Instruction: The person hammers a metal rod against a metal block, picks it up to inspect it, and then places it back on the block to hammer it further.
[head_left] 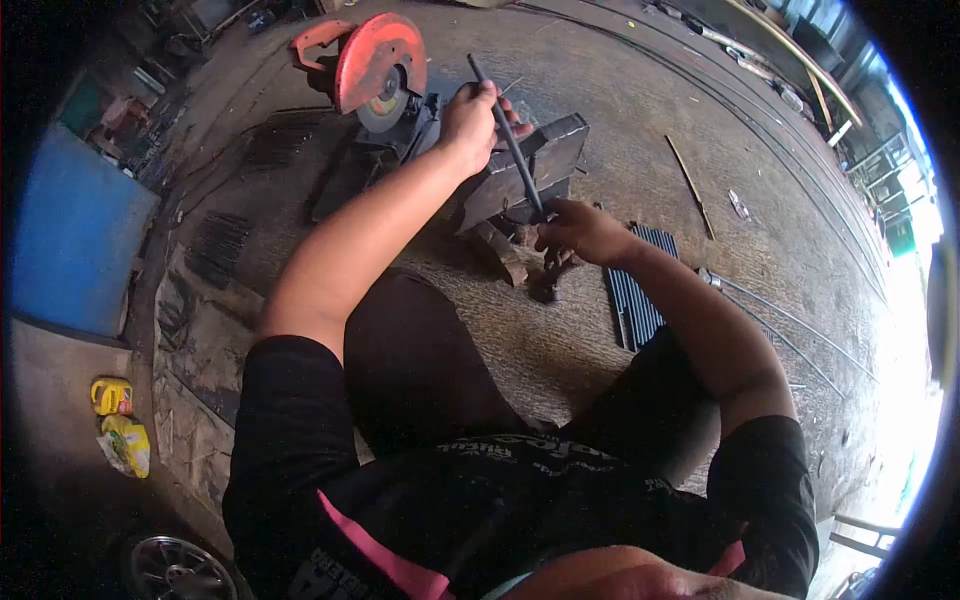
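A dark metal rod slants between my two hands. My left hand is closed around its upper part, thumb along the near side and fingertips showing past it. My right hand grips the lower end, fingers curled around it. Beneath the rod stands a heavy dark metal block, like an anvil, on rough supports. A cut-off saw with an orange guard and an exposed disc stands just beyond my left hand.
Black ribbed bars lie beside my right forearm. Long rods stretch across the floor at right, and a thin strip lies farther off. Dark rods are bundled at left, near a blue panel and a yellow container.
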`<state>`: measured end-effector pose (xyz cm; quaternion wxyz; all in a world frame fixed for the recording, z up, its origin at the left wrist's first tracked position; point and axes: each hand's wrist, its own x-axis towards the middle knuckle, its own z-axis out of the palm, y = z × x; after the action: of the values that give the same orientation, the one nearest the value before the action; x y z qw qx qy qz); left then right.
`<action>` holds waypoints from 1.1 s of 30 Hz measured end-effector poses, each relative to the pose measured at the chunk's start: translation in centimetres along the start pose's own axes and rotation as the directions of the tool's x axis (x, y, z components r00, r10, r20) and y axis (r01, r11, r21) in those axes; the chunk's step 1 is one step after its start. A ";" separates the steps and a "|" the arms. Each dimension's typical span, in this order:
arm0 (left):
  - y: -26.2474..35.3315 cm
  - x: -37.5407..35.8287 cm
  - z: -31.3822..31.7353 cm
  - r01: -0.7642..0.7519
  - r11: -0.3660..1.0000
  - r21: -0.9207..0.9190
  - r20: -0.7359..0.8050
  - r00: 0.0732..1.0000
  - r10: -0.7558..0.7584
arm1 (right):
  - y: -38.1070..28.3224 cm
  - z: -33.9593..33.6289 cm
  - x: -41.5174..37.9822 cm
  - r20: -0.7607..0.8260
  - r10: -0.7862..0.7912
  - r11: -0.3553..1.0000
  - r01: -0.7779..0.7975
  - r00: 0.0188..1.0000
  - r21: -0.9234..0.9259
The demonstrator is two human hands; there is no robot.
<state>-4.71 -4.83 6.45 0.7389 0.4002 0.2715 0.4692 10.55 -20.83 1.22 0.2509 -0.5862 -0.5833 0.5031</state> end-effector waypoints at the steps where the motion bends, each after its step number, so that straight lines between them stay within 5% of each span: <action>1: 0.0 -0.4 0.2 -0.010 0.999 0.035 0.053 0.999 0.008 | -0.6 0.0 -0.3 0.004 -0.019 0.998 0.019 1.000 -0.065; 11: -0.3 -0.7 0.9 -0.007 0.992 0.127 0.203 0.979 -0.019 | 1.0 -1.1 -0.4 0.064 0.007 0.999 -0.004 0.998 -0.036; 14: -0.6 0.7 -0.4 -0.002 0.991 0.137 0.155 0.988 -0.020 | 0.4 -1.4 -1.2 -0.095 -0.044 0.998 0.040 0.995 -0.041; 16: -0.9 2.7 -2.3 0.042 0.982 0.183 0.008 0.999 -0.044 | -1.1 -2.3 -2.2 -0.039 -0.303 0.935 0.305 0.952 0.179; 18: -0.7 3.2 -3.9 0.076 0.969 0.235 -0.027 0.997 -0.072 | -2.6 -3.5 -2.8 -0.029 -0.319 0.904 0.314 0.947 0.291; 20: -0.2 2.9 -4.5 0.329 0.730 0.598 -0.066 0.929 -0.365 | -3.4 -4.7 -3.5 -0.027 -0.335 0.859 0.317 0.942 0.401; 22: -0.2 2.4 -4.1 0.335 0.628 0.702 -0.091 0.917 -0.388 | -3.8 -5.6 -4.5 -0.027 -0.311 0.820 0.283 0.950 0.497; 23: 0.0 2.5 -3.7 0.142 0.292 0.946 -0.044 0.947 -0.318 | -4.1 -5.8 -4.9 -0.057 -0.333 0.844 0.324 0.941 0.428; 24: 0.4 2.4 -3.0 -0.064 -0.113 0.992 0.031 0.961 -0.273 | -3.9 -6.0 -4.9 -0.059 -0.332 0.843 0.325 0.941 0.429; 25: 0.6 1.4 -1.9 -0.123 -0.151 0.981 0.093 0.977 -0.191 | -3.6 -6.3 -4.8 -0.062 -0.350 0.786 0.330 0.935 0.523; 26: 1.0 0.4 -0.8 -0.123 -0.150 0.981 0.093 0.977 -0.190 | -3.4 -6.7 -4.7 -0.066 -0.368 0.720 0.330 0.927 0.610; 28: 1.2 -1.3 1.0 -0.584 -0.047 0.811 0.585 0.811 0.011 | -2.6 -7.2 -4.5 -0.056 -0.373 0.711 0.324 0.926 0.624; 29: 0.5 -1.6 1.3 -0.601 0.133 0.788 0.612 0.787 -0.070 | -1.9 -7.7 -4.1 -0.022 -0.375 0.720 0.306 0.927 0.623; 30: -0.6 -1.8 1.4 -0.604 0.136 0.786 0.615 0.785 -0.072 | -1.5 -8.0 -3.9 0.011 -0.376 0.728 0.289 0.926 0.622; 31: -1.9 -2.2 1.5 -0.633 0.368 0.681 0.708 0.698 -0.108 | -1.2 -8.1 -3.7 0.006 -0.373 0.729 0.289 0.928 0.621; 32: -3.0 -2.5 1.6 -0.608 0.580 0.541 0.794 0.597 -0.115 | -1.1 -8.1 -3.5 0.043 -0.391 0.615 0.226 0.919 0.755; 33: -2.8 -3.9 2.4 -0.399 0.744 0.536 0.767 0.599 -0.231 | -1.4 -7.8 -3.6 0.073 -0.416 0.482 0.152 0.906 0.863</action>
<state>-3.10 -9.83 5.51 0.5616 0.8130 0.0399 0.1487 17.47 -21.62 6.40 0.4990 -0.2109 -0.3861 0.7466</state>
